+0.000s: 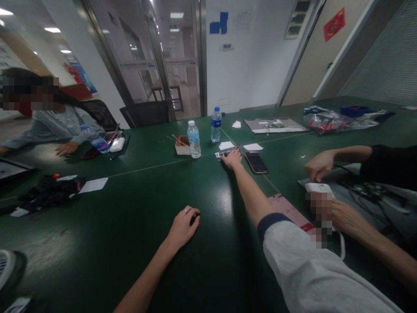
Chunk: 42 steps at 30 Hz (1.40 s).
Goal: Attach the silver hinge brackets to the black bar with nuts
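Observation:
My left hand (184,224) rests on the dark green table (143,191), loosely curled with a gap between thumb and fingers. A ring is on one finger, and nothing is in the hand. Stretched far forward, my right hand (233,159) reaches over small black-and-white pieces (218,154) near the table's seam. Its fingers look spread, touching or just above these pieces; fine contact is hard to make out. A dark phone (257,162) lies just right of that hand. White paper slips (253,147) are behind it. Under my right forearm's far side is a pink phone-like slab (288,211).
Two water bottles, one with a white cap (194,141) and one with a blue cap (216,126), stand by a small box (183,147). At right, another person's hands (321,165) handle a white device (317,188) near cables. Another person (58,117) sits at left, beside black gear (48,193).

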Tool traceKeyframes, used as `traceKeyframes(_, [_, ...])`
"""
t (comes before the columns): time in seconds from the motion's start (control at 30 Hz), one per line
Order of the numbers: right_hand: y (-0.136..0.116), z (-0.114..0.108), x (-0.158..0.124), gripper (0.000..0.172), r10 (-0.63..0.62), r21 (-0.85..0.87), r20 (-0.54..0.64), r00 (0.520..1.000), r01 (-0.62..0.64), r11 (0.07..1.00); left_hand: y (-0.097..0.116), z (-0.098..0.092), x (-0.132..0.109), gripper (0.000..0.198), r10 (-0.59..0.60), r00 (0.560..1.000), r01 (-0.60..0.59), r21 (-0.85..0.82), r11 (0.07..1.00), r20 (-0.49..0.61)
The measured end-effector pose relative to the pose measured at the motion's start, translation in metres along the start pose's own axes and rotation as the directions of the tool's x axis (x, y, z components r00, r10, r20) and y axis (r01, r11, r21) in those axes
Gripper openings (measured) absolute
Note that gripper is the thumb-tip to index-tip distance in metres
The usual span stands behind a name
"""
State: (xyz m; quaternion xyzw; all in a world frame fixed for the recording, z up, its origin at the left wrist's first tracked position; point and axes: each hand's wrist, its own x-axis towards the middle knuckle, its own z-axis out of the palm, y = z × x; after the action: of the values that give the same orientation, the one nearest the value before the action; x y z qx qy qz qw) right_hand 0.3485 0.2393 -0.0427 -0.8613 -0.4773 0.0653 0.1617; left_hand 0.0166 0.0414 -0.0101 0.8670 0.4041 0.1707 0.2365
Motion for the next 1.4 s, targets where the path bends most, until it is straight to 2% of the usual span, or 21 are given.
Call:
traceKeyframes(0.33, [-0.002, -0.016, -0.019, 0.057, -0.070, -0.054, 0.029, 0.997, 0.071, 0.996, -0.001, 0.002, -0.003, 0.019, 0.024, 0.999, -0.025, -0.009, 1.000, -0.024])
traceKeyframes(0.5, [0.003, -0.020, -0.032, 0.057, -0.106, -0.092, 0.040, 0.994, 0.109, 0.990, -0.002, 0.004, -0.004, 0.019, 0.026, 0.999, -0.026, -0.009, 1.000, -0.035])
traceKeyframes(0.63, [0.006, -0.022, -0.041, 0.058, -0.101, -0.100, -0.002, 0.995, 0.100, 0.990, -0.001, 0.004, -0.005, 0.019, 0.025, 0.999, -0.025, -0.005, 1.000, -0.037])
traceKeyframes(0.87, [0.005, -0.017, -0.055, 0.042, -0.119, -0.048, -0.060, 0.991, 0.116, 0.992, 0.001, 0.004, -0.004, 0.018, 0.007, 0.999, -0.006, 0.008, 1.000, -0.032])
traceKeyframes(1.4, [0.003, -0.006, -0.068, 0.033, -0.167, 0.061, -0.088, 0.982, 0.172, 0.983, 0.006, -0.002, -0.005, 0.019, -0.023, 1.000, 0.023, 0.000, 1.000, -0.008])
